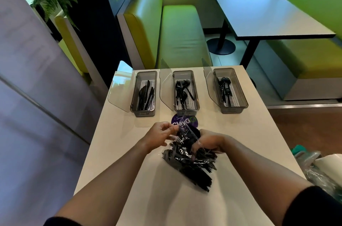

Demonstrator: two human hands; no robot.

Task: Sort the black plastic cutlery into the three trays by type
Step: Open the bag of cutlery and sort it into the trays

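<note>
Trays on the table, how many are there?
3, in a row at the far end: the left tray holds knives, the middle tray forks, the right tray spoons.

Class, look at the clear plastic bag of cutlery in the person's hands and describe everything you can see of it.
The clear plastic bag is thin, crinkled and glossy, packed with black plastic cutlery; a fork's tines show near the top. It lies slanted on the white table, mouth toward the trays. The left hand pinches its raised upper edge, and the right hand reaches into the opening. It partly covers a purple round sticker.
</note>
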